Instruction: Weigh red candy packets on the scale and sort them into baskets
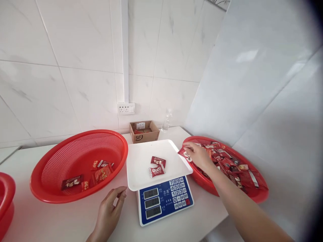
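My right hand (198,155) pinches a red snack packet (186,155) between the scale pan and the right red basket (222,194). Many small packets, mostly red (224,161), fill that basket. Two red packets lie on the white pan (138,158) of the digital scale (166,200): one dark red (158,161), the other with a dotted end (156,170). My left hand (111,208) hovers near the scale's front left corner, thumb and fingertips together in a loose ring, with nothing visible in them. Several packets (101,174) lie in the left red basket (78,148).
A small cardboard box (145,137) and a clear plastic bottle (166,122) stand behind the scale by the tiled wall. Another red basket (6,201) is cut off at the left edge. A wall socket (126,108) sits above the white table (58,218).
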The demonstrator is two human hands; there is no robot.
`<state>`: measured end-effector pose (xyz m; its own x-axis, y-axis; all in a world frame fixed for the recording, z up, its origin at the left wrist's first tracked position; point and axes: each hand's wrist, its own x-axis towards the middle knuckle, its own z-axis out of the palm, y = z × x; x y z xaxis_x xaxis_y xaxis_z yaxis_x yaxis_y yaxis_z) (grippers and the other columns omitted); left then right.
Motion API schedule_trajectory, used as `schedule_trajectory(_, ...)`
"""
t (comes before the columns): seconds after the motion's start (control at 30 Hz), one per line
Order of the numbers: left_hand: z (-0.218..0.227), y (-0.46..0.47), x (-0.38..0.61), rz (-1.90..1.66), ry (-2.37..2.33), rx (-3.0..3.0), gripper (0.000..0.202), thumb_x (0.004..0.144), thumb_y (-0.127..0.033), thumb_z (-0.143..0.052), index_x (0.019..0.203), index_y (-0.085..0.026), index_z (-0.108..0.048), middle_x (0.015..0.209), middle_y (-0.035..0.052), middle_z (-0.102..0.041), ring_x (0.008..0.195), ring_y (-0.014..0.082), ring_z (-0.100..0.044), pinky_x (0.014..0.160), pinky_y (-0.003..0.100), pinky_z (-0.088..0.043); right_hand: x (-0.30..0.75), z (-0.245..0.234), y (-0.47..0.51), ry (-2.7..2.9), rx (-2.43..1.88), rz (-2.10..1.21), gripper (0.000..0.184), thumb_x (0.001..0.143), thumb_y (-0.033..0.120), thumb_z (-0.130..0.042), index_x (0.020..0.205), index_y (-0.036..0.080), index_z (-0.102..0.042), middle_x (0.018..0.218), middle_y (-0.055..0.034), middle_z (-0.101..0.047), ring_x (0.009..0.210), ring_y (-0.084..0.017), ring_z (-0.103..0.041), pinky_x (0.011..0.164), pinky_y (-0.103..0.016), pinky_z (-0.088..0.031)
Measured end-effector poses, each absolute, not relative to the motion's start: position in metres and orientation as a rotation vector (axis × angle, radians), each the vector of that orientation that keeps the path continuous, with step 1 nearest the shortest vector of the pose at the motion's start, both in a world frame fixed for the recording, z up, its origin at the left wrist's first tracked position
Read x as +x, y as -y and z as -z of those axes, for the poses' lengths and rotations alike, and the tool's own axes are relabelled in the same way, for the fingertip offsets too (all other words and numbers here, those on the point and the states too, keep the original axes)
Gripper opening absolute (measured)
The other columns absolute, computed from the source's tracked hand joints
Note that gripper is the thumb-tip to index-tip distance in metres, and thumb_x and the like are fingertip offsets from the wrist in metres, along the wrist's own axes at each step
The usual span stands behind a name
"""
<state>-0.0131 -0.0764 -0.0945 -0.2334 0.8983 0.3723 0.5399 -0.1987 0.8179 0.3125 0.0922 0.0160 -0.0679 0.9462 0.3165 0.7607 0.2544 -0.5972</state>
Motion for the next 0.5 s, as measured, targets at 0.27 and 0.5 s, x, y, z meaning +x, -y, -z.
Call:
schedule_trajectory(0.27, 0.099, 0.074, -0.014, -1.424, -1.729, 1.711, 0.025, 0.081, -0.044, -0.054, 0.087, -0.024, -0.066, 0.078, 0.0025, -0.071, 0.070, 0.0168, -0.069, 0.049, 0.018, -0.051, 0.419, -0.017, -0.085, 1.617, -1.805, -0.052, 0.028, 0.078, 0.032, -0.046, 0.097, 0.023, -0.064, 0.102, -0.0049, -0.070, 0.098, -0.023, -0.063, 0.090, -0.038, -0.045)
schedule_trajectory(0.5, 0.102, 0.072, -0.017, -1.416, -1.748, 1.689, 0.028, 0.078, -0.049, -0.055, 0.086, -0.024, -0.067, 0.077, 0.0023, -0.071, 0.069, 0.0172, -0.069, 0.046, 0.017, -0.051, 0.469, 0.002, -0.073, 1.695, -1.923, -0.311, 0.040, 0.078, 0.041, -0.049, 0.111, 0.023, -0.061, 0.111, -0.0055, -0.068, 0.100, -0.023, -0.063, 0.088, -0.035, -0.047)
